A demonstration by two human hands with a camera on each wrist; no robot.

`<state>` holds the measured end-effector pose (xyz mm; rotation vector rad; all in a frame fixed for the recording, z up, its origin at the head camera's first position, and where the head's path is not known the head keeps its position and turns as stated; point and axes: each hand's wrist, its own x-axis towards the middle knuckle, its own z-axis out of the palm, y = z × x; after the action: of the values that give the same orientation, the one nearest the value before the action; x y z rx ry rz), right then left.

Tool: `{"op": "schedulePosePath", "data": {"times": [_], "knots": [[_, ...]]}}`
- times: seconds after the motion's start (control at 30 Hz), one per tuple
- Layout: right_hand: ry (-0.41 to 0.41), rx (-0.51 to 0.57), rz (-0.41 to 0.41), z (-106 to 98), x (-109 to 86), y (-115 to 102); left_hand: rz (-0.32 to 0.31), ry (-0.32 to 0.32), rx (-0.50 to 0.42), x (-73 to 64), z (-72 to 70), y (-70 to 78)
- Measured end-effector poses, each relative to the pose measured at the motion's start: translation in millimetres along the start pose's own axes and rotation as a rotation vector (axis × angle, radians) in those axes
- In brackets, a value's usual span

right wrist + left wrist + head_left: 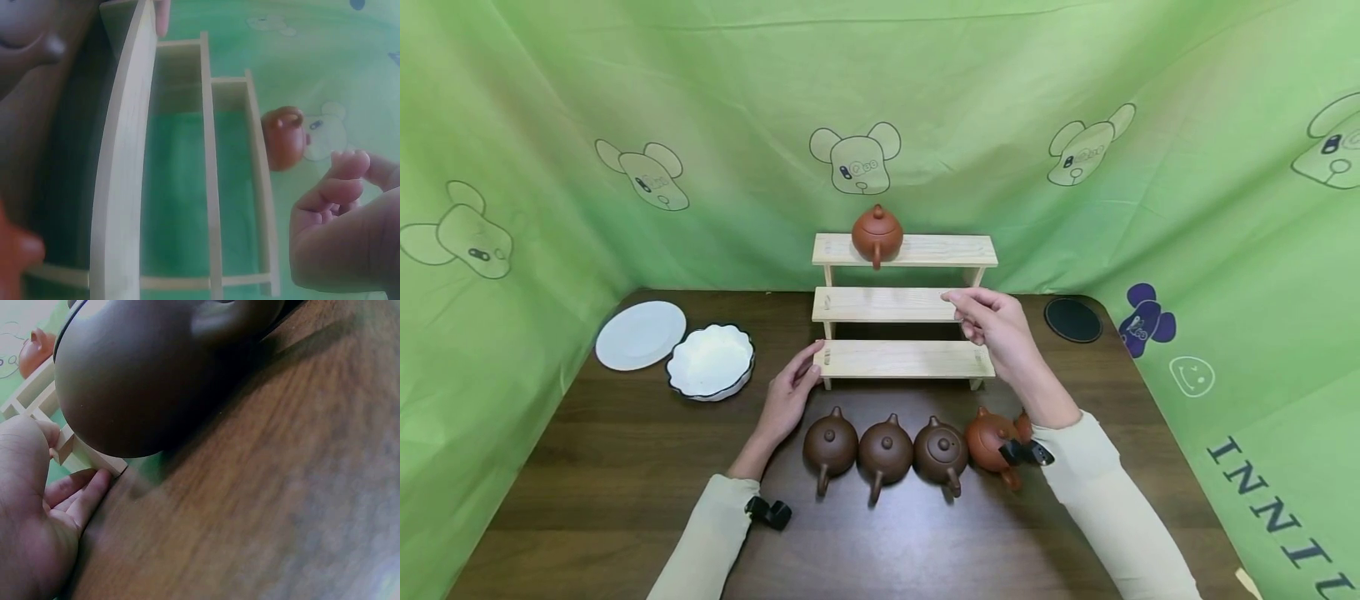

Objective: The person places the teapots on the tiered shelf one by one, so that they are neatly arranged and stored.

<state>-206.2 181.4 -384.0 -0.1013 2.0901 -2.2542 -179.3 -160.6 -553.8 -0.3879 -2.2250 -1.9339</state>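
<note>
A plate is lying beside a bowl (710, 361). The left hand (786, 398) is clamping the rack's (910, 360) lower left end between thumb and fingers. Three brown pots (886, 451) are standing in a row before it; one red pot (877, 234) is sitting on the top shelf. A second red pot (987, 433) is standing beside the brown ones, partly behind the right wrist. The right hand (997, 329) is hovering over the rack's right end, fingers curling in, tips together. A coaster (1073, 320) is lying farther right.

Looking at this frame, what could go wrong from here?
The left hand grips the wooden stand; a jolt could topple its top-step teapot. The right wrist's black camera overlaps a reddish teapot in the head view; coming down, it might knock that pot into the neighbouring dark teapot.
</note>
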Motion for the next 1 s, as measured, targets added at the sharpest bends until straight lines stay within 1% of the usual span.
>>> {"op": "schedulePosePath", "data": {"times": [0.03, 0.23, 0.3, 0.4, 0.53, 0.63, 0.67, 0.73, 0.87, 0.9, 0.93, 0.97, 1.0], "knots": [[0.004, 0.000, 0.002, -2.8, -2.5, -0.2, -0.008, -0.002, 0.011, -0.7, 0.1, 2.2], [0.014, -0.020, 0.022, -21.0, -19.3, 3.1, 0.007, -0.003, 0.009, 0.5, -2.9, -7.0], [0.022, -0.021, 0.023, -27.9, -25.1, 5.2, 0.010, -0.006, 0.007, 1.4, -3.4, -7.9], [0.040, -0.017, 0.030, -39.6, -32.2, 9.2, -0.003, -0.006, 0.018, 2.0, -2.4, -4.2], [0.057, -0.037, 0.048, -58.3, -40.6, 17.4, -0.051, -0.007, 0.042, 0.2, 0.7, 7.4], [0.067, -0.065, 0.066, -73.2, -48.2, 25.0, -0.074, -0.011, 0.051, -0.3, 2.2, 11.5], [0.069, -0.071, 0.073, -77.8, -51.0, 27.6, -0.069, -0.014, 0.052, -0.1, 2.1, 10.9], [0.067, -0.081, 0.086, -86.5, -56.7, 32.4, -0.065, -0.012, 0.060, 1.1, 0.8, 3.1], [0.066, -0.097, 0.101, -101.4, -67.9, 41.0, -0.058, -0.016, 0.022, 4.4, -4.3, -23.2], [0.068, -0.101, 0.103, -104.7, -70.7, 42.8, -0.074, -0.017, 0.020, 4.4, -4.5, -22.4], [0.069, -0.104, 0.105, -108.0, -73.5, 44.7, -0.086, -0.018, 0.016, 3.7, -4.1, -18.5], [0.069, -0.107, 0.108, -111.3, -76.4, 46.5, -0.101, -0.019, 0.005, 2.9, -3.4, -9.3], [0.071, -0.110, 0.112, -114.5, -79.3, 48.0, -0.097, -0.018, 0.005, 2.7, -3.5, -9.6]]}}
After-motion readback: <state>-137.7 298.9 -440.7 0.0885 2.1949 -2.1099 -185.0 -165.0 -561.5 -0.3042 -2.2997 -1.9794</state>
